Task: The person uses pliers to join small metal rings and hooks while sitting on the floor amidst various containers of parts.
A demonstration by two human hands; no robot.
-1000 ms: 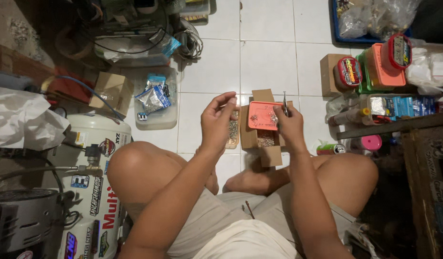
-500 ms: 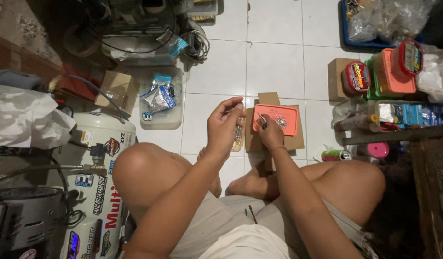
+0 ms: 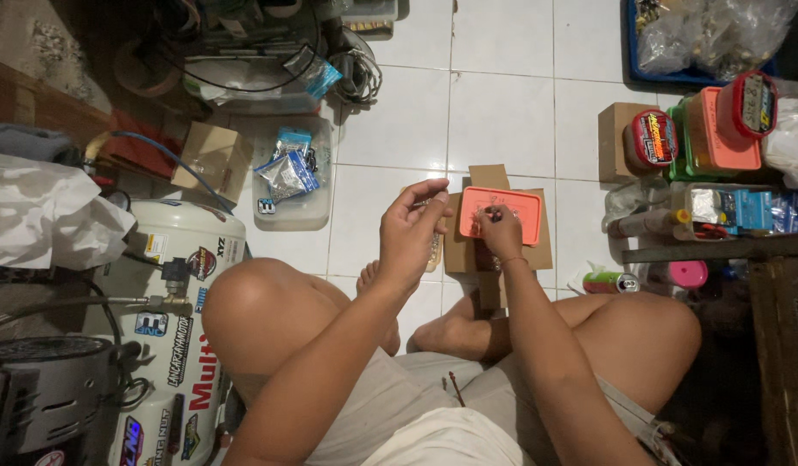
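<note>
I sit cross-legged on a white tiled floor. An orange plastic tray (image 3: 521,203) with small parts in it rests on a flattened cardboard box (image 3: 490,178) in front of my feet. My right hand (image 3: 501,233) reaches into the tray, fingertips pinched over the small parts, with a thin dark tool between the fingers. My left hand (image 3: 409,233) is raised just left of the tray, thumb and fingers pinched on something too small to make out.
A clear plastic tub (image 3: 293,210) with blue packets lies to the left, beside a white air compressor tank (image 3: 176,285). Orange and red containers (image 3: 720,129), a cardboard box (image 3: 617,138) and a green can (image 3: 608,282) crowd the right. Cables and a basin (image 3: 248,91) sit at the back.
The orange tray went from being held up in my right hand to lying on the cardboard. My right hand now picks inside it; my left hand stays raised.
</note>
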